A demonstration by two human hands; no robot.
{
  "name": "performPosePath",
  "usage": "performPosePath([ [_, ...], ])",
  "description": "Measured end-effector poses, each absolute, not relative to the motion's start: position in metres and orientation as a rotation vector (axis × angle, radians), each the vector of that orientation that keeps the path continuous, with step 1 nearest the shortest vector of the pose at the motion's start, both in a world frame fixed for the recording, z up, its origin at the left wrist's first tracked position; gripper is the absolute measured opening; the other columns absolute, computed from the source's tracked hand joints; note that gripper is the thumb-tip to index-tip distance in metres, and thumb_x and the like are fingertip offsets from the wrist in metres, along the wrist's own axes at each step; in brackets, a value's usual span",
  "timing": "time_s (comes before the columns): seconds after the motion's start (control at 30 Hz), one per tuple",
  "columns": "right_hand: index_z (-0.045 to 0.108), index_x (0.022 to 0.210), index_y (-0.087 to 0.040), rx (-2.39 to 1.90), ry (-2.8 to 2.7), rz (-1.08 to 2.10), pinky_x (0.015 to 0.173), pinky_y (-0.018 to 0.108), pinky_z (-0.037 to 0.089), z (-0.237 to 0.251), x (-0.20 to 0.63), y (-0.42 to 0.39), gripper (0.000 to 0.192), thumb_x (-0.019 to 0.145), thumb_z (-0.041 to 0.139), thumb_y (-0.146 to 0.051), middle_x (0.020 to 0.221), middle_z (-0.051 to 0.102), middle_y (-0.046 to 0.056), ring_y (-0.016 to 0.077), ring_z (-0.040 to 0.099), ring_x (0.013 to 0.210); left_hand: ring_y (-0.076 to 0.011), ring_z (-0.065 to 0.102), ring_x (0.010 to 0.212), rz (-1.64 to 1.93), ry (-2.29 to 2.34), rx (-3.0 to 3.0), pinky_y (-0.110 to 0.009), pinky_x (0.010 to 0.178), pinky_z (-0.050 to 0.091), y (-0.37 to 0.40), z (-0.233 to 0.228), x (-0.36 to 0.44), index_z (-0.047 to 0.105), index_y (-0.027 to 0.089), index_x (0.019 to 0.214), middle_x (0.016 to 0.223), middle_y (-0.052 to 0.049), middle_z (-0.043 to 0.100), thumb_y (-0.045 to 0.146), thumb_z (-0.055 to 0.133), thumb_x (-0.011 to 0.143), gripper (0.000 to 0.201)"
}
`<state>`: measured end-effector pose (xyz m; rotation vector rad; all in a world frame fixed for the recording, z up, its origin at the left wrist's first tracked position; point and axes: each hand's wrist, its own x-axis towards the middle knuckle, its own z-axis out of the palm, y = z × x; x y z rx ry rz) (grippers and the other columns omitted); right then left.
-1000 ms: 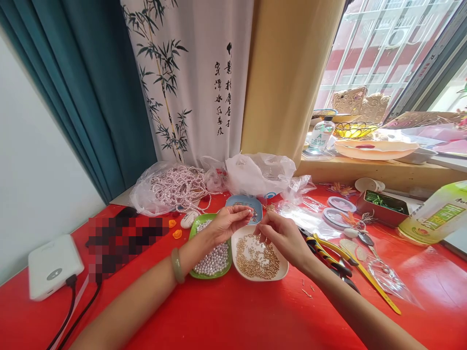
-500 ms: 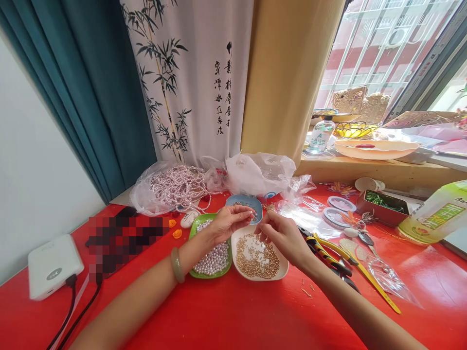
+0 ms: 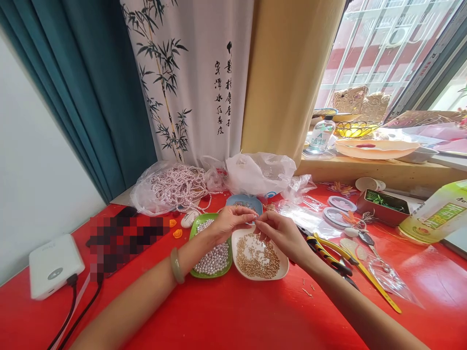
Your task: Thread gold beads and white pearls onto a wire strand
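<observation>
My left hand (image 3: 228, 223) and my right hand (image 3: 280, 233) meet fingertip to fingertip above a white dish (image 3: 282, 270) of small gold beads. Both pinch something tiny; what it is cannot be made out. A green dish (image 3: 193, 228) of pearl beads lies under my left hand. Just behind the fingers stands a blue dish (image 3: 237, 199) with a few beads. A pale green bangle (image 3: 176, 266) circles my left wrist.
A bag of pink pearl strands (image 3: 175, 187) and clear plastic bags (image 3: 259, 172) lie at the back. Pliers with yellow handles (image 3: 330, 255), a yellow stick (image 3: 379, 291), a red tin (image 3: 383, 206) and a green bottle (image 3: 436, 214) are right. A white power bank (image 3: 54, 265) with cable is left.
My two hands have drawn slightly closer, so that the fingertips now touch over the white dish. Nothing else has moved.
</observation>
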<state>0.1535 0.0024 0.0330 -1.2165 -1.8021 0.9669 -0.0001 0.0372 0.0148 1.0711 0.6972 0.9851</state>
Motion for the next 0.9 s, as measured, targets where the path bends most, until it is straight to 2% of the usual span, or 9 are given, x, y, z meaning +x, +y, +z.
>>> performPosePath([
  [0.17, 0.052, 0.072, -0.016, -1.165, -1.673, 1.091, 0.057, 0.026, 0.047, 0.026, 0.156, 0.012, 0.018, 0.073, 0.051, -0.035, 0.061, 0.062, 0.001, 0.0128, 0.060, 0.056, -0.0122, 0.055, 0.065, 0.984, 0.884, 1.342, -0.024, 0.062, 0.042, 0.043, 0.015, -0.004, 0.065, 0.013, 0.083, 0.077, -0.006, 0.064, 0.024, 0.066, 0.058, 0.027],
  [0.33, 0.048, 0.084, -0.018, -1.094, -1.583, 1.109, 0.064, 0.030, 0.049, 0.025, 0.159, 0.013, 0.021, 0.071, 0.055, -0.033, 0.063, 0.065, 0.000, 0.0156, 0.063, 0.064, -0.0151, 0.055, 0.067, 0.818, 1.098, 1.991, -0.024, 0.061, 0.039, 0.044, 0.010, -0.012, 0.066, 0.017, 0.072, 0.072, -0.004, 0.065, 0.022, 0.060, 0.062, 0.012],
  [0.47, 0.049, 0.099, -0.017, -1.058, -1.566, 1.099, 0.068, 0.032, 0.049, 0.027, 0.161, 0.013, 0.033, 0.071, 0.055, -0.034, 0.067, 0.065, 0.001, 0.0163, 0.063, 0.068, -0.0161, 0.056, 0.069, 0.571, 1.060, 2.340, -0.024, 0.062, 0.037, 0.036, 0.006, -0.012, 0.067, 0.019, 0.071, 0.071, -0.003, 0.066, 0.018, 0.056, 0.064, 0.013],
  [0.6, 0.054, 0.082, -0.016, -1.059, -1.536, 1.116, 0.064, 0.030, 0.049, 0.031, 0.167, 0.015, 0.021, 0.070, 0.054, -0.033, 0.069, 0.064, 0.003, 0.0143, 0.061, 0.065, -0.0181, 0.055, 0.071, 0.467, 1.085, 2.530, -0.024, 0.058, 0.034, 0.028, 0.006, -0.008, 0.067, 0.021, 0.072, 0.070, -0.004, 0.064, 0.022, 0.059, 0.063, 0.012],
  [0.77, 0.050, 0.072, -0.017, -1.110, -1.526, 1.097, 0.062, 0.026, 0.047, 0.040, 0.175, 0.018, 0.004, 0.068, 0.049, -0.019, 0.069, 0.064, 0.002, 0.0134, 0.061, 0.068, -0.0191, 0.054, 0.073, 0.384, 1.081, 2.570, -0.023, 0.054, 0.030, 0.022, 0.005, 0.000, 0.066, 0.023, 0.072, 0.069, -0.002, 0.063, 0.032, 0.063, 0.060, 0.015],
  [0.9, 0.049, 0.068, -0.017, -1.145, -1.545, 1.056, 0.062, 0.027, 0.047, 0.049, 0.183, 0.018, 0.003, 0.066, 0.046, -0.017, 0.070, 0.064, 0.002, 0.0136, 0.061, 0.067, -0.0171, 0.054, 0.072, 0.341, 1.017, 2.545, -0.022, 0.053, 0.030, 0.019, -0.002, 0.005, 0.065, 0.024, 0.072, 0.073, 0.000, 0.063, 0.034, 0.063, 0.059, 0.016],
])
